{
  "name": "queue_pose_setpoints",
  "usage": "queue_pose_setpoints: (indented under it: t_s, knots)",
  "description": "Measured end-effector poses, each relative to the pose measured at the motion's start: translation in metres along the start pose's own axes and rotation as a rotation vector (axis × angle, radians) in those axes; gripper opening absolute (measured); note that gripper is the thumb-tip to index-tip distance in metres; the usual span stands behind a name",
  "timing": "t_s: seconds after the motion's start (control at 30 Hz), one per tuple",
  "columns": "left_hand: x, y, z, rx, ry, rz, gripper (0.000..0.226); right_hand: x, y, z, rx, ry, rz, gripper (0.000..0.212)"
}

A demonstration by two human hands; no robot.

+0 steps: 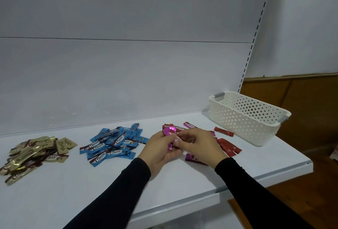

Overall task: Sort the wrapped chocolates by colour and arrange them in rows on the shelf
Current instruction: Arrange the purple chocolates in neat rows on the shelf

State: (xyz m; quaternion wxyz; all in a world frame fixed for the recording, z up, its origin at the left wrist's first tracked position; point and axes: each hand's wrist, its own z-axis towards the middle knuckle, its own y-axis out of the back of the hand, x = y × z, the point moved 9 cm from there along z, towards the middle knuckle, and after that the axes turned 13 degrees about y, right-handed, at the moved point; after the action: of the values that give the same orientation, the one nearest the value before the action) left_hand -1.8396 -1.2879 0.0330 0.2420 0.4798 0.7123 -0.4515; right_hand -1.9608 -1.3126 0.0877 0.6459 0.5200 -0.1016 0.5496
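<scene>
Pink chocolates pinched between both hands' fingertips (above shelf).

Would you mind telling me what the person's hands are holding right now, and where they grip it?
Both hands hold pink wrapped chocolates: the left hand cradles a small bunch from below, while the right hand pinches one near its end.

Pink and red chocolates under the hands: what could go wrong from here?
1. Both hands, left and right, grip a bunch of pink chocolates; one may slip out unnoticed.
2. Red chocolates lie right beside the pink ones, so colours may get mixed.
3. The blue pile and gold pile are loose heaps, not rows yet.
</scene>
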Motion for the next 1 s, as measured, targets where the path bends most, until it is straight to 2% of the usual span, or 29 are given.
queue_pose_setpoints:
  t_s: [0.07,0.17,0.27,0.43,0.57,0.73,0.93,1.0]
  knots:
    - [-0.001,0.006,0.0,-0.046,-0.026,0.094,0.023,-0.001,-0.002,-0.001,0.02,0.005,-0.009,0.023]
    - [-0.003,0.015,-0.003,-0.096,-0.036,0.148,0.024,-0.013,0.012,-0.003,-0.068,-0.036,0.033,0.014]
    - [-0.005,0.02,-0.005,-0.105,-0.039,0.17,0.023,-0.032,0.029,-0.008,-0.12,-0.09,-0.064,0.005]
    - [-0.006,0.023,-0.003,-0.153,-0.076,0.223,0.021,-0.038,0.038,-0.024,0.051,-0.123,-0.272,0.008]
    - [-0.004,0.022,-0.001,-0.183,-0.087,0.241,0.019,-0.04,0.029,-0.041,0.203,-0.131,-0.329,0.021]
    - [0.0,0.022,-0.001,-0.147,-0.07,0.201,0.016,-0.033,0.029,-0.049,0.187,-0.143,-0.333,0.018]
    - [0.001,0.025,-0.008,-0.143,-0.06,0.205,0.016,-0.027,0.024,-0.055,0.203,-0.129,-0.396,0.024]
    - [0.002,0.025,-0.01,-0.15,-0.056,0.211,0.016,-0.026,0.026,-0.056,0.16,-0.145,-0.363,0.021]
